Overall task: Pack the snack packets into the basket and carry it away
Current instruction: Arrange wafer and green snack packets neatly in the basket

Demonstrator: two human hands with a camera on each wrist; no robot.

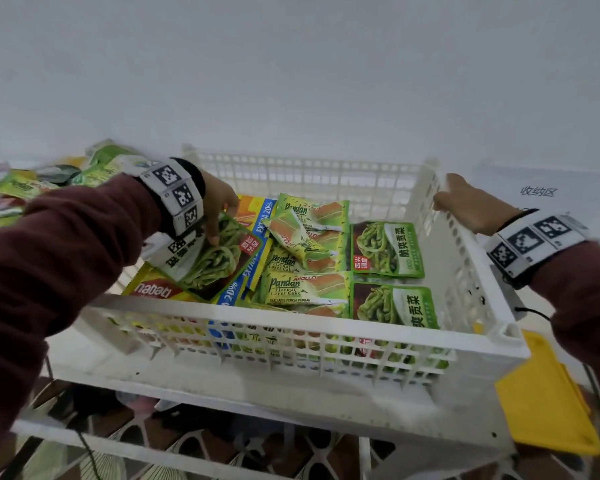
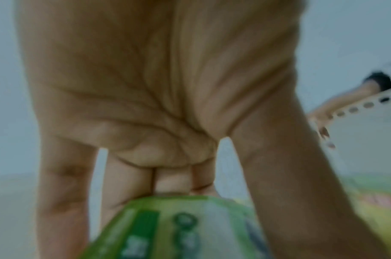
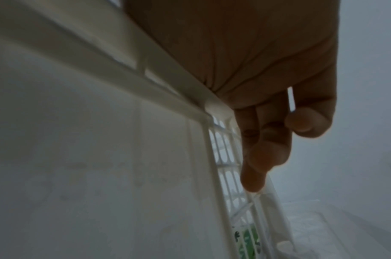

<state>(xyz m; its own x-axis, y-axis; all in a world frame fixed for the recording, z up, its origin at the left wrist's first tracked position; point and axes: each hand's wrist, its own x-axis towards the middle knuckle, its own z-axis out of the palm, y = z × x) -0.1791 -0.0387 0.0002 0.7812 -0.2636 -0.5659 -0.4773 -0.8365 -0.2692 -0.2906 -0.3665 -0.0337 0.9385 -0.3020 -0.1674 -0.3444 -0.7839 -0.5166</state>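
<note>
Head view: left hand (image 1: 219,206) pinches green packet (image 1: 212,261); right hand (image 1: 471,202) grips basket (image 1: 291,317) rim.

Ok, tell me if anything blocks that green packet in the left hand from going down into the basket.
Nothing visible does. The left hand holds the green packet already inside the basket, just above the packets lying there; it can rest on them.
</note>
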